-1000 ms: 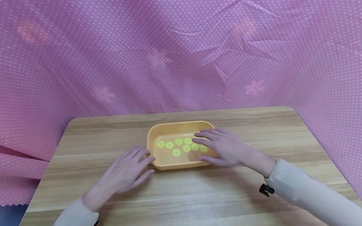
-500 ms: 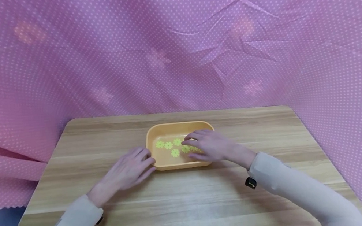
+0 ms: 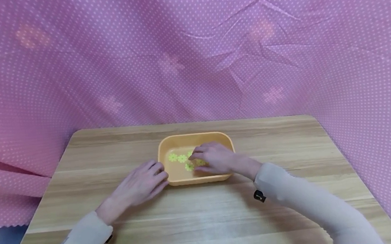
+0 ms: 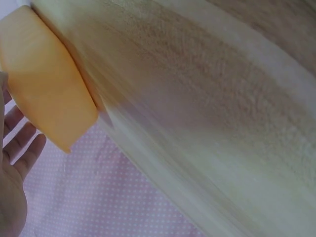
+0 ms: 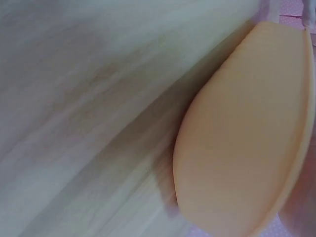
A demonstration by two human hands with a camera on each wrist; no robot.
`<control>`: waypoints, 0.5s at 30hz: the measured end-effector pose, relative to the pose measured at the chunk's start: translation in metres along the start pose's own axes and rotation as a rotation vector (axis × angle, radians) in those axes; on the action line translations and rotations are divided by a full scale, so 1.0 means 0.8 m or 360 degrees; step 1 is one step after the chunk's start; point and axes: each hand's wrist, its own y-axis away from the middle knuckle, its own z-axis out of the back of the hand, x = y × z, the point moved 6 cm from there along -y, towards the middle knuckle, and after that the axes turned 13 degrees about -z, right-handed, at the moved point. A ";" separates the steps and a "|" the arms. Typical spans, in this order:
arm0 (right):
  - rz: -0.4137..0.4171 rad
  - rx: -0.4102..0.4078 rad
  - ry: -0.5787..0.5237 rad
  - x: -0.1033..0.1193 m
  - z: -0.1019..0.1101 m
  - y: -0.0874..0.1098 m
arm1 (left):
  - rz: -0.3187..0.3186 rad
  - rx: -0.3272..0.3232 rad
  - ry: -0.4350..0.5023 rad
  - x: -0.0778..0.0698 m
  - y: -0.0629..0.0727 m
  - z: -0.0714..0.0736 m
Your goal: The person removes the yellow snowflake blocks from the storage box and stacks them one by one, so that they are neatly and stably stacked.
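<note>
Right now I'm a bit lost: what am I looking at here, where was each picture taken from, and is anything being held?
No machine here: these are a person's bare left hand and right hand. The picture with both hands comes from a camera worn on the head, looking forward and down; the other two come from cameras on each wrist. On the wooden table sits an orange tray with yellow flower shapes inside. The right hand reaches in over some of them, thumb and fingers apart; I cannot see anything gripped. The left hand is at the tray's left end. Pink dotted cloth hangs behind.
</note>
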 end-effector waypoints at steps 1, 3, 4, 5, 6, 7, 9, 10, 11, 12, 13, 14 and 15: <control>-0.0006 0.0013 -0.0010 0.001 -0.003 -0.002 | 0.0005 0.0007 0.0003 0.000 0.000 0.000; -0.0017 0.0041 -0.0039 0.003 -0.007 -0.006 | 0.0022 0.0028 0.0009 0.001 0.000 0.000; -0.0024 0.0060 -0.0066 0.004 -0.009 -0.008 | 0.0031 0.0037 0.0012 0.001 0.000 0.001; -0.0032 0.0079 -0.0091 0.005 -0.011 -0.010 | 0.0040 0.0048 0.0016 0.002 0.000 0.001; -0.0039 0.0098 -0.0114 0.005 -0.014 -0.011 | 0.0046 0.0055 0.0020 0.002 -0.001 0.002; -0.0042 0.0111 -0.0135 0.006 -0.016 -0.012 | 0.0053 0.0064 0.0025 0.003 -0.001 0.002; -0.0047 0.0131 -0.0163 0.006 -0.019 -0.014 | 0.0066 0.0079 0.0029 0.003 -0.001 0.002; -0.0051 0.0140 -0.0171 0.006 -0.021 -0.015 | 0.0071 0.0086 0.0026 0.003 -0.001 0.002; -0.0053 0.0142 -0.0165 0.006 -0.022 -0.016 | 0.0073 0.0091 0.0023 0.003 -0.001 0.002; -0.0052 0.0141 -0.0158 0.006 -0.023 -0.017 | 0.0071 0.0093 0.0020 0.004 -0.001 0.002; -0.0052 0.0140 -0.0151 0.006 -0.023 -0.017 | 0.0070 0.0095 0.0016 0.004 -0.001 0.002; -0.0050 0.0139 -0.0148 0.006 -0.023 -0.017 | 0.0067 0.0094 0.0010 0.004 -0.001 0.002; -0.0046 0.0137 -0.0141 0.006 -0.024 -0.018 | 0.0063 0.0090 0.0008 0.004 -0.001 0.002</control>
